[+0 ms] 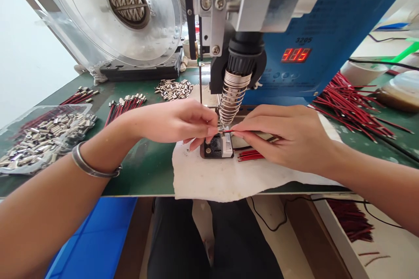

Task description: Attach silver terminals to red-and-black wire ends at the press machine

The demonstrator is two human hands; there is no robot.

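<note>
My right hand (278,133) pinches a short red-and-black wire (233,130) between thumb and fingertips, its end over a small black-and-white fixture (218,146). Across from it my left hand (183,124) is closed at the fingertips, close to the wire's end, where a small metal connector seems to sit. My fingers partly hide that connector. Right above the fixture points the spring-wrapped tip (231,96) of a soldering machine (294,74). More red wires (250,155) lie under my right hand on a white cloth (212,183).
A plastic tray of metal connectors (49,139) stands left, near finished-looking wire bundles (126,104). Loose connectors (175,90) are piled behind my left hand. A clear reel (157,17) stands at the back. Red wires (356,104) and a jar (401,91) are at right.
</note>
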